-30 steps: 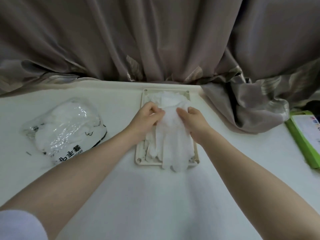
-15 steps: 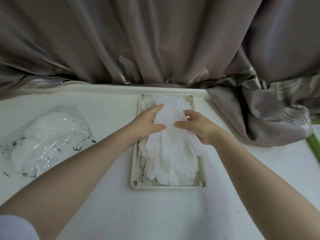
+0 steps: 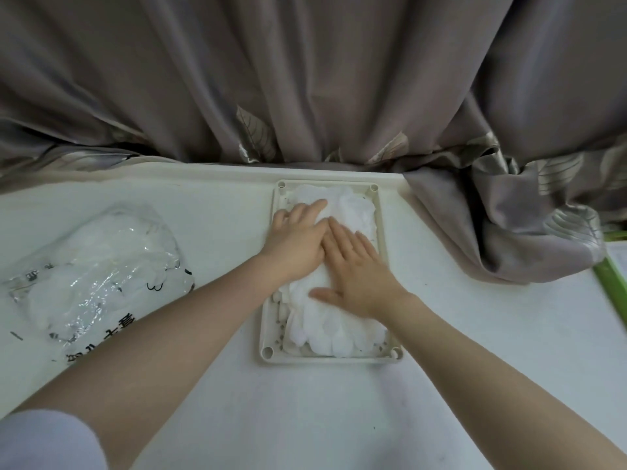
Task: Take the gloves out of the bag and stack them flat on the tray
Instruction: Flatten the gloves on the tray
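Stack of white fabric gloves (image 3: 334, 329) lying in cream rectangular plastic tray (image 3: 269, 320) at table centre, fluffy, glove fingers fanned toward 6 o'clock and reaching near rim, cuffs bunched toward 12. Left hand (image 3: 296, 244) flat on stack, fingers straight, pointing to 1 o'clock, pressing down. Right hand (image 3: 358, 273) flat just beside, fingers straight toward 11 o'clock, thumb splayed toward 9, fingertips touching left hand. No grip on anything, both palms down. Clear crinkled plastic bag (image 3: 98, 276) with black print at 9 o'clock of tray, well apart, white gloves inside. Taupe leaf-pattern curtain (image 3: 305, 79) at 12. Green-edged object (image 3: 610, 276) at 3, cut off by frame.
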